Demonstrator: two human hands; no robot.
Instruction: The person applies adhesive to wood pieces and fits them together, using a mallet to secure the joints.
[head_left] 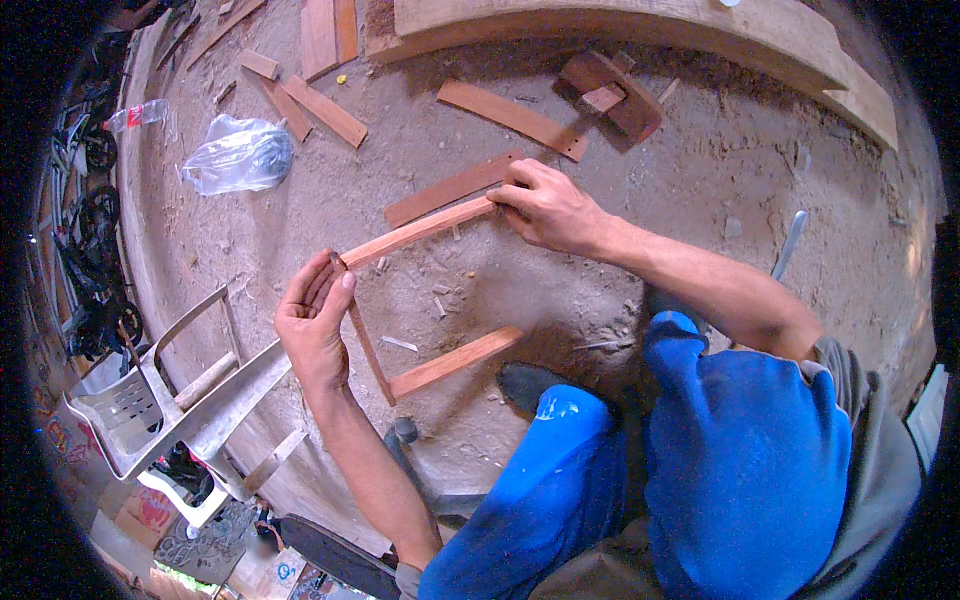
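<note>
Currently, both hands are clamped on a three-sided wooden frame [418, 232], which spans the gap between them in front of the person's legs [750, 450]. The left hand [318, 318] grips its upper-left corner, the thumb pressed along the near side and the fingers curled on the other side; the wrist is nearly straight, and the forearm slants up and leftward from the lower edge. The right hand [557, 207] pinches the far end of the top strip, knuckles uppermost and fingers bent down over the wood. Its elbow is bent, with the forearm running up and leftward from the right, so this hand sits higher in view than the left. A narrow side piece drops from the left hand to the lower strip [455, 362], whose right end is free. Just beyond the top strip lies a plank [440, 193], nearly parallel to it.
</note>
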